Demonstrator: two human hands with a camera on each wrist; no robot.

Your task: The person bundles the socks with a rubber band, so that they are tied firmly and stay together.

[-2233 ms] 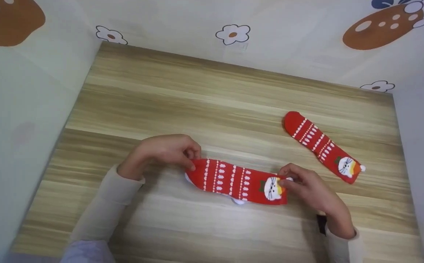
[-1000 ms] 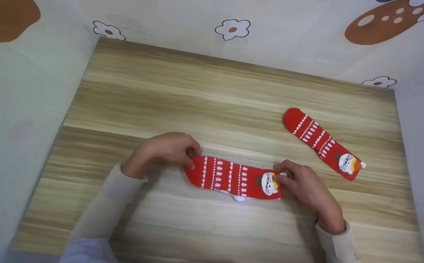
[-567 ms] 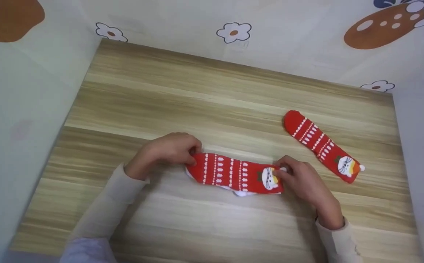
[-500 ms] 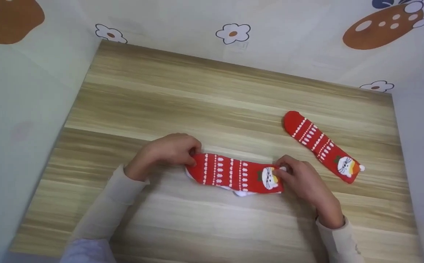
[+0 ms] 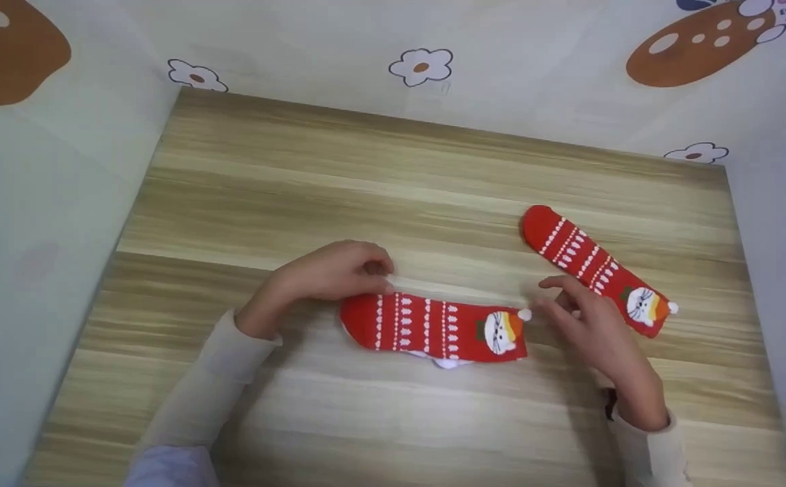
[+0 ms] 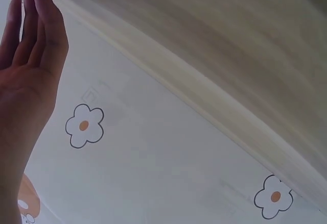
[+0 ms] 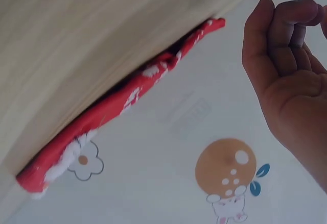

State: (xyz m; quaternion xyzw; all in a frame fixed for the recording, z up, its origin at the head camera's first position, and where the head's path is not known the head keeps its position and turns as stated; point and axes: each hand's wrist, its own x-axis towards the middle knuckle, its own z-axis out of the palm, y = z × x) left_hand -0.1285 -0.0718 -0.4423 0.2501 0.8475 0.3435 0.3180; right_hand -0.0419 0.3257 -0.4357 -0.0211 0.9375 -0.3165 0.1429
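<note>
A red sock [image 5: 427, 328] with white rows of patterns and a cat face at its cuff lies flat in the middle of the table. White material [image 5: 452, 363] peeks out under its lower edge; what it belongs to is hidden. At the toe end, my left hand [image 5: 329, 270] has its thumb at the sock's upper edge, its fingers loosely bent and pinching nothing. My right hand [image 5: 599, 331] hovers apart from the cuff, its fingers loosely bent around nothing. Behind it lies a matching red sock [image 5: 579, 253], slanted and partly covered by that hand.
The wood-grain tabletop [image 5: 339, 182] meets a pale wall [image 5: 521, 61] printed with flowers at the back. Another wall [image 5: 41, 223] rises along the left, and one [image 5: 778, 223] along the right.
Both hands have let go of the middle sock. My right hand has moved right, away from the cuff, and my left hand has shifted slightly right along the toe. The slanted sock stays put.
</note>
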